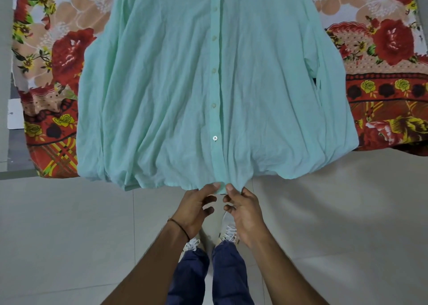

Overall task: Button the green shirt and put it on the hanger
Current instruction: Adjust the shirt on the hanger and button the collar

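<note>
grip: left hand [196, 208] and right hand [243, 209] pinch the hem [162, 184] side by side | shirt [162, 84] lies lengthwise straight ahead | button row [213, 105] runs away between them | neither nearer

The shirt [162, 84] runs off the top of the frame, collar and shoulders cut away, and covers the middle of the floral sheet [382, 50], itself cropped at top and right. Forearms [148, 270] and trouser legs [229, 270] leave the bottom edge; the left hand [192, 208] and right hand [244, 212] half-hide the shoes [228, 228].
</note>
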